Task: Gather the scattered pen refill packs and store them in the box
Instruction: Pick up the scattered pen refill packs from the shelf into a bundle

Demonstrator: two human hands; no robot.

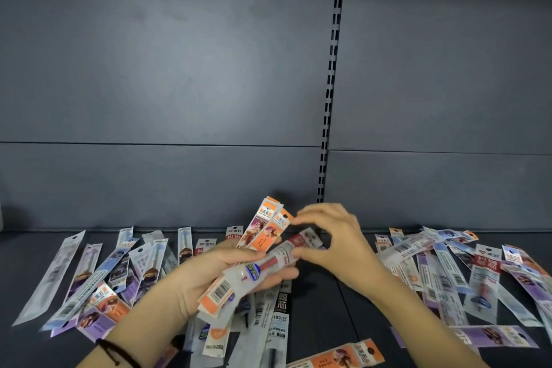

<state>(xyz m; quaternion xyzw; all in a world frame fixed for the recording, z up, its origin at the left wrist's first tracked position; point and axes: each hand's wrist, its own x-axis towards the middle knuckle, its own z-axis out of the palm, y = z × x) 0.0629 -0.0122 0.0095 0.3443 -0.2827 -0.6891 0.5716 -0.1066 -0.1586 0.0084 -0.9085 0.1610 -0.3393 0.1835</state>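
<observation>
My left hand [215, 272] grips a bundle of pen refill packs [263, 236], orange-and-white ones fanned upward at the top. My right hand [337, 245] pinches the end of one red-and-clear refill pack [295, 243] that lies across the bundle, thumb and fingers curled around it. Several more refill packs lie scattered flat on the dark shelf, one spread on the left [98, 275] and another on the right [466, 272]. No box is in view.
The dark grey shelf board [322, 302] carries all the packs. A grey back panel [179, 84] rises behind it, with a slotted upright [328, 98] right of centre. More packs lie at the near edge [337, 357]. A dark band circles my left wrist.
</observation>
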